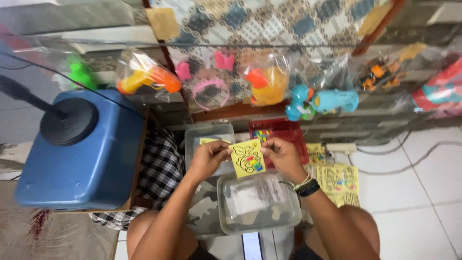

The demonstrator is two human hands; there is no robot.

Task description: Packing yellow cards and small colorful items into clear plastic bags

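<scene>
Head view, items recorded by size. Blue box (79, 154) stands at left on a low stand, a black disc (69, 121) on its top. Checked cloth (159, 168) lies just beside it. Row of bagged toys (269, 84) hangs across the top, in front of a patterned sheet (269, 21). White tiled floor (423, 183) at right, with a cable running over it.

Clear tray (231, 219) rests on the lap and contains clear packets. A second clear tray (195, 139) lies beyond it, and a red tray (293, 132) just beside that. Yellow sheets (339, 180) with printed drawings lie on the floor, right of the red tray.

Left hand (208, 159) and right hand (284, 155) are raised above the trays. Yellow card (247, 157), bearing a partly coloured drawing, is held between them, slightly tilted. Left fingers (225, 150) pinch its upper left corner; right fingers (266, 146) pinch its upper right corner. Right wrist carries dark bands (307, 187).
</scene>
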